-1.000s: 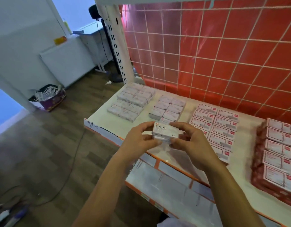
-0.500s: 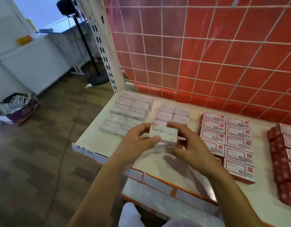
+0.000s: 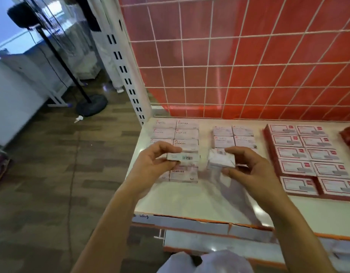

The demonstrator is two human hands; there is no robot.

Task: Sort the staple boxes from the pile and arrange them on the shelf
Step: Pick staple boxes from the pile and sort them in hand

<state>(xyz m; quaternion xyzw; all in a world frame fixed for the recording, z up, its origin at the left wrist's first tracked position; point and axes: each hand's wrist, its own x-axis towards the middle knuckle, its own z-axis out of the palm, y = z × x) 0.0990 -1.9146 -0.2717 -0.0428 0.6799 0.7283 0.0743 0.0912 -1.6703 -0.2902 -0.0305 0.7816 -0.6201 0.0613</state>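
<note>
Two hands over the white shelf (image 3: 190,198), left hand (image 3: 150,164) pinching a flat staple box (image 3: 183,157) barcode-up; right hand (image 3: 249,168) curled round a second box (image 3: 219,160); rows of boxes (image 3: 187,133) beneath.

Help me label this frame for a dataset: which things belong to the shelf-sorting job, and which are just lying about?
Part of the job:
left hand holding the left-hand box
right hand holding the right-hand box
white boxes in rows
red-edged boxes
shelf

Just lying about:
black stand
white cabinet
scrap on the floor
</note>
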